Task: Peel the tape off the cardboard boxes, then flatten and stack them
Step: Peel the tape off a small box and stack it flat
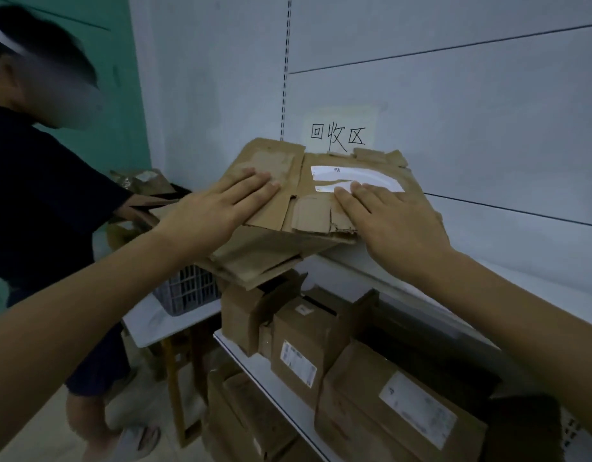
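Both hands, the left hand (221, 203) and the right hand (386, 216), pressed flat with straight fingers, each grip holding nothing, on the flattened boxes (288, 208) stacked on the shelf (404, 281).

1 L hand (221, 205), 1 R hand (391, 221), 1 flat-box stack (264, 258), 1 sign (338, 135), 1 crate (187, 291).
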`<state>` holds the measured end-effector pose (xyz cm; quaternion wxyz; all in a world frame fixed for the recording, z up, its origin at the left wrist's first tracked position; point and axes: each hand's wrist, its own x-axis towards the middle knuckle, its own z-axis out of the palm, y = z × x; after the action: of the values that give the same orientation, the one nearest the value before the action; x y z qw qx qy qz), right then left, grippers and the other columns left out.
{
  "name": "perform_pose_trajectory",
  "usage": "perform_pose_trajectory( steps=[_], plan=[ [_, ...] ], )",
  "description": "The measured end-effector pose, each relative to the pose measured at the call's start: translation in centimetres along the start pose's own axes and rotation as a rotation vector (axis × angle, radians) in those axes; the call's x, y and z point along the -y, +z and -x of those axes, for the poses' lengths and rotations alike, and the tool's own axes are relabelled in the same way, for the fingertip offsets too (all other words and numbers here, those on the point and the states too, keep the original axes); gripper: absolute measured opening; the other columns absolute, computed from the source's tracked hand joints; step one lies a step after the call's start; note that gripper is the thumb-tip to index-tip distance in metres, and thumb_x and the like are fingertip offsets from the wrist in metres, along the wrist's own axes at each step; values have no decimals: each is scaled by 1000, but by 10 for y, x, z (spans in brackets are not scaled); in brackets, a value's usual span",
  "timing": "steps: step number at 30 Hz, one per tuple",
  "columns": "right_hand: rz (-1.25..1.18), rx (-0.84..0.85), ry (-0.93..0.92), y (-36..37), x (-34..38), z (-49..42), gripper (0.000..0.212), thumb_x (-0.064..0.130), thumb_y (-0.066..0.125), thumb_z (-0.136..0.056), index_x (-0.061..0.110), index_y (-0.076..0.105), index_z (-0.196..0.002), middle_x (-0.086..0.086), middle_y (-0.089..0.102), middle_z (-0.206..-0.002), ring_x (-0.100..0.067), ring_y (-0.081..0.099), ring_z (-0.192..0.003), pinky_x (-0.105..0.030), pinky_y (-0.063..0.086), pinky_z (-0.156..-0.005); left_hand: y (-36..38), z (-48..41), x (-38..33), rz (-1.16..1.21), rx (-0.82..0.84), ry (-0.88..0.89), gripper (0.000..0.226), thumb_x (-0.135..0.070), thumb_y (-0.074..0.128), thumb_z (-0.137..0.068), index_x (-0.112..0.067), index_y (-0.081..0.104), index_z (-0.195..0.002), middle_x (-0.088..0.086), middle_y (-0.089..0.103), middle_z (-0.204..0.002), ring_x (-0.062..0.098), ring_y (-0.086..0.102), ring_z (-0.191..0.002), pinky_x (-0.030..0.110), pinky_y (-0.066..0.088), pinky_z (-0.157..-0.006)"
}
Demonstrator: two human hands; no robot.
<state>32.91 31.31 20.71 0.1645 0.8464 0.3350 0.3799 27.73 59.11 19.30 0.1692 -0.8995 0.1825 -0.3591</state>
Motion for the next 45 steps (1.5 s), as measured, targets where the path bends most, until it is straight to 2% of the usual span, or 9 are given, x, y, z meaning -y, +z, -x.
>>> perform_pose_trajectory(
  steps=[6, 13, 17, 19, 22, 29, 36, 41, 45],
  plan=[
    [125, 177, 64, 40, -5, -68, 59, 14, 31, -101, 13, 1, -152, -14, 16, -158, -28, 30, -140, -40, 35, -105, 67, -63, 54, -53, 154, -28, 68, -9, 35, -99, -35, -2, -150, -8, 7, -159, 16, 17, -143, 33, 44, -90],
    [155, 177, 156, 86, -5, -180, 57, 12, 43, -96, 7, 21, -148, -17, 51, -133, -31, 60, -104, -36, 37, -59, 107, -132, 130, 65, 463, -71, 94, -57, 53, -87, -33, -14, -148, 3, 25, -154, 26, 32, -134, 43, 42, -100],
    [52, 332, 215, 107, 23, -205, 39, 38, 41, -99, 15, 47, -131, -6, 60, -122, -27, 58, -107, -30, 30, -62, 140, -163, 129, 324, 506, -32, 62, -35, 50, -94, -37, 18, -147, 6, 51, -135, 24, 47, -117, 32, 38, -96],
    [-200, 558, 330, 131, 44, -201, 73, 72, 24, -90, 19, 52, -130, -4, 56, -130, -28, 52, -118, -35, 38, -80, 166, -165, 127, 301, 712, 42, 38, -31, 50, -93, -37, 38, -128, -3, 55, -117, 17, 47, -104, 25, 36, -89],
    [-351, 682, 422, 168, 62, -194, 106, 94, 9, -67, 23, 48, -137, -7, 51, -140, -26, 49, -124, -44, 40, -97, 201, -161, 129, 383, 939, 33, 47, -47, 45, -90, -35, 40, -135, -1, 48, -136, 21, 44, -121, 38, 34, -104],
    [-430, 838, 617, 181, 70, -197, 88, 81, 14, -82, 31, 3, -153, -2, 0, -162, -22, 1, -149, -49, 7, -119, 227, -172, 137, 421, 932, 183, 59, -49, 39, -94, -30, 24, -148, 3, 35, -149, 25, 35, -134, 36, 28, -105],
    [-147, 703, 685, 147, 92, -191, 67, 71, 18, -90, 25, 49, -129, -6, 53, -130, -25, 49, -118, -41, 41, -91, 239, -164, 145, 496, 816, 232, 62, -58, 30, -93, -30, 22, -148, 6, 29, -154, 28, 29, -138, 41, 25, -112],
    [-25, 644, 743, 106, 88, -162, 68, 69, 20, -92, 24, 42, -137, -6, 47, -140, -26, 43, -128, -42, 34, -105, 213, -160, 139, 405, 497, 405, 80, -78, 10, -80, -28, 39, -134, 0, 46, -138, 22, 43, -125, 51, 29, -108],
    [77, 610, 707, 64, 84, -131, 67, 64, 21, -95, 22, 28, -147, -3, 35, -151, -21, 32, -138, -38, 23, -111, 168, -158, 107, 439, 197, 600, 78, -68, 10, -88, -22, 12, -151, -3, 14, -159, 16, 18, -144, 40, 19, -117]
  ],
)
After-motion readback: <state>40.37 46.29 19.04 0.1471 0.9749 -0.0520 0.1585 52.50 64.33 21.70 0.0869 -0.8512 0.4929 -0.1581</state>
